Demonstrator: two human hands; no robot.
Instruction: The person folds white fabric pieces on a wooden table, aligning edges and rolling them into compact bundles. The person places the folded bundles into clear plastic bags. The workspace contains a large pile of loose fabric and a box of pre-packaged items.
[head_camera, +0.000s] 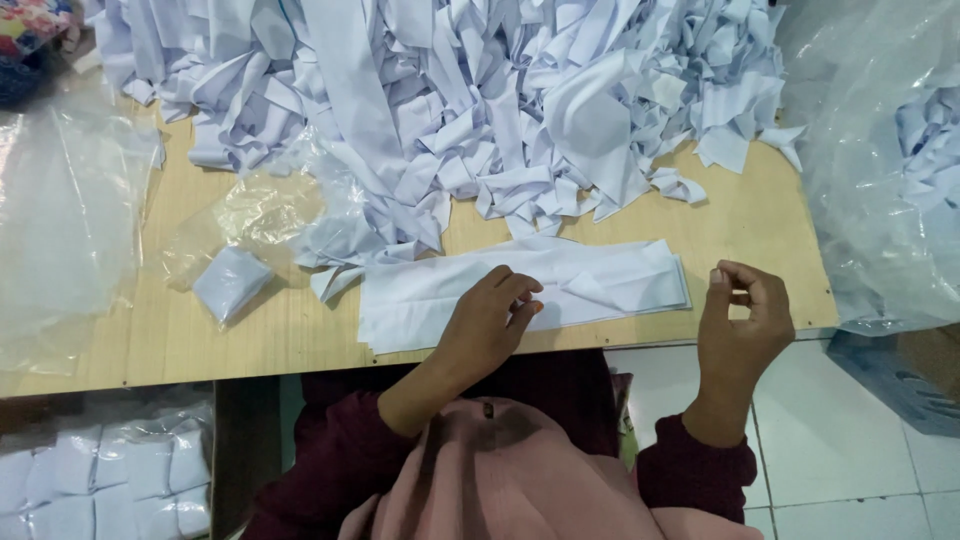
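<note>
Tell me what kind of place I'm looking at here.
Probably a garment or sewing workshop: a heap of white cloth strips covers the wooden table, the left hand presses a flattened stack of strips, and clear plastic bags lie alongside.

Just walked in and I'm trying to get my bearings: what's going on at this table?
A person seated at a wooden table is handling white fabric strips. Their left hand presses down on a neat stack of strips at the table's near edge, while the right hand is raised just past the stack's end, fingers pinched together, apparently holding nothing. A big loose heap of the same strips covers the far side, and a small folded bundle in clear plastic lies to the left.
</note>
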